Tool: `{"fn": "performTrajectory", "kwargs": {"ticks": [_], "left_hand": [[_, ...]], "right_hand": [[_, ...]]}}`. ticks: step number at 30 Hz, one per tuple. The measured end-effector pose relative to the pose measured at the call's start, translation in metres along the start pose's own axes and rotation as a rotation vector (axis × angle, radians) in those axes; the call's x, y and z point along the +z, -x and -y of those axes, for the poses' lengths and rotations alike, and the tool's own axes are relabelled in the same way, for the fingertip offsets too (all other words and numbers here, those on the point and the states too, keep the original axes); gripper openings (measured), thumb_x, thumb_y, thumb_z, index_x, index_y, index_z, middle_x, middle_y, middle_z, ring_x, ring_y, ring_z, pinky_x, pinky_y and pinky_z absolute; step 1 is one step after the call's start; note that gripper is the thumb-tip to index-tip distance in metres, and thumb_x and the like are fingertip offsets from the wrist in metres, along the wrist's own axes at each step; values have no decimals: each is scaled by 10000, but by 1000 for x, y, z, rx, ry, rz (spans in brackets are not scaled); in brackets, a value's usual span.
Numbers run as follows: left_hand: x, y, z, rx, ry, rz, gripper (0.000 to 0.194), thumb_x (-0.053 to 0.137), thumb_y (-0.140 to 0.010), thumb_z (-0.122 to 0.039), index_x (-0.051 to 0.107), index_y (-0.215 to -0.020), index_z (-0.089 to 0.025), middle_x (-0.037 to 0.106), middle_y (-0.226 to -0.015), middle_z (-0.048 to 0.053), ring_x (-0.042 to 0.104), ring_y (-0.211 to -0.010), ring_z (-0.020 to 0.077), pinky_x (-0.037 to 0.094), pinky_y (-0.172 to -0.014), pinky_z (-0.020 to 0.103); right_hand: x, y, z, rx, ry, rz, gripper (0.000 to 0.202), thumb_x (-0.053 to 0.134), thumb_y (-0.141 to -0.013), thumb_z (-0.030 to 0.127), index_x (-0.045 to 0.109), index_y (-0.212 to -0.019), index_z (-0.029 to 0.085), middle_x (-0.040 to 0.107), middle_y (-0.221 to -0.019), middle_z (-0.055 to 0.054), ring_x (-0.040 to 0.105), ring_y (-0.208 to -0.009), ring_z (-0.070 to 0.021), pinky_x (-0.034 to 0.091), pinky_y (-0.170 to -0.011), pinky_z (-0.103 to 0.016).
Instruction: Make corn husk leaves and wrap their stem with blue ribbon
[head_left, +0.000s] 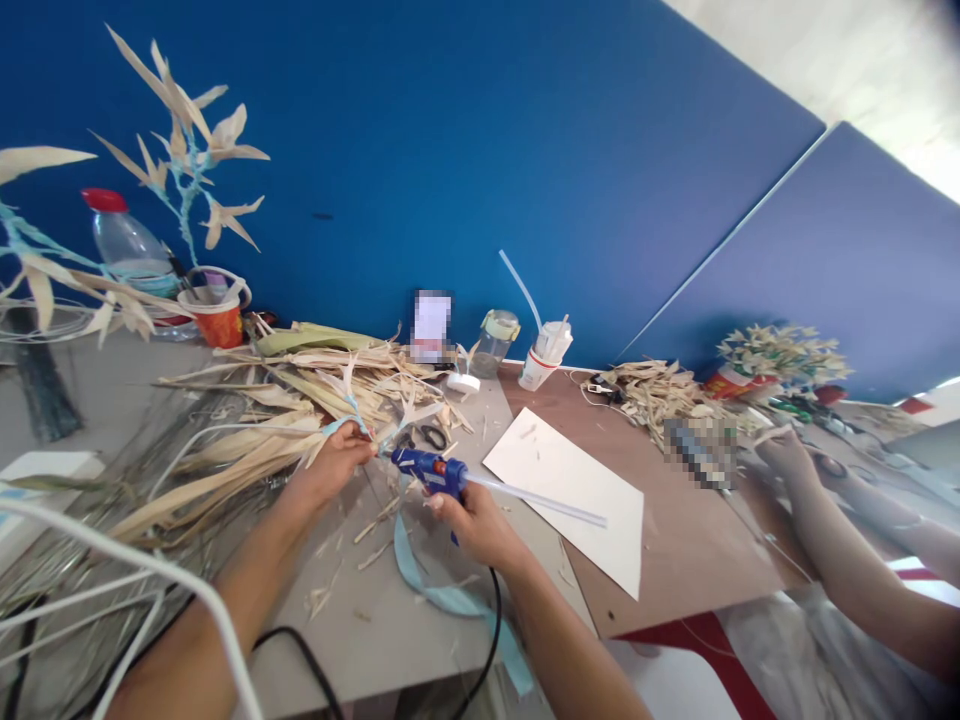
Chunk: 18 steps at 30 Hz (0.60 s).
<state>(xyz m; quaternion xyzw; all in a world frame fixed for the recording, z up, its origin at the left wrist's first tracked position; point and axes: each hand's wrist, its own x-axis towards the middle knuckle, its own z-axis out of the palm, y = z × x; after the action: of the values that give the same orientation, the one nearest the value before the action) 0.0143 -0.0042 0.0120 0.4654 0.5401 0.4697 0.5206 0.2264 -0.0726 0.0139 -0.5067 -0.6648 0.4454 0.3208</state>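
Observation:
My right hand (476, 522) grips a blue glue gun (431, 470) with a long clear glue stick (540, 500) out of its back. The gun's nozzle points left, close to the fingertips of my left hand (341, 462). Those fingers pinch a small stem wrapped in light blue tape (351, 405), with pale husk leaves on it. From near the nozzle, a light blue ribbon (442, 597) hangs down over the table's front edge. Black scissors (431, 436) lie just behind the gun.
Dried husks (300, 385) cover the table's left. A white board (574, 500) lies right of centre. Behind stand a phone (431, 325), a jar (495, 343) and a cup (541, 365). Leafy stems rise at left. Another person's arms (840, 545) are at right.

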Motion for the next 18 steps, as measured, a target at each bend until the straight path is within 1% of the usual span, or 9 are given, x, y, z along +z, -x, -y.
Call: {"fn": "performTrajectory", "kwargs": {"ticks": [2,5,8,12,18], "left_hand": [[0,0,-1,5,-3,-7,223,665,-496,-298,529,-647,-204,546,-537,-34,481,-549,152,340,-574,277],[-1,1,-1,7,-7,0,213,655,-501,-292,524,-644,-205,537,-530,-35,470,-543,149,335,-573,279],[-1,0,2,28,-1,16,188,645,-515,-275,524,-641,-204,523,-528,-36,457,-537,145,328,-571,277],[0,-1,7,34,-6,31,185,653,-536,-278,534,-654,-201,539,-560,-26,470,-552,148,328,-568,277],[0,-1,2,25,4,25,224,660,-515,-297,531,-667,-193,549,-544,-30,473,-549,144,342,-582,279]], "right_hand": [[-1,0,2,19,6,4,341,492,-830,476,601,-810,153,449,-617,16,361,-573,-114,296,-526,-245],[-3,1,4,8,-28,2,348,478,-835,475,590,-789,148,441,-616,16,362,-572,-111,294,-522,-243],[-3,1,4,0,-67,1,317,487,-833,453,587,-813,152,449,-626,16,376,-578,-108,292,-512,-234],[-2,0,3,13,-89,11,288,492,-828,434,567,-775,160,446,-621,21,368,-555,-98,286,-501,-228],[-2,-1,5,-7,-43,12,279,484,-827,433,553,-797,164,436,-627,25,370,-573,-101,290,-516,-229]]}}
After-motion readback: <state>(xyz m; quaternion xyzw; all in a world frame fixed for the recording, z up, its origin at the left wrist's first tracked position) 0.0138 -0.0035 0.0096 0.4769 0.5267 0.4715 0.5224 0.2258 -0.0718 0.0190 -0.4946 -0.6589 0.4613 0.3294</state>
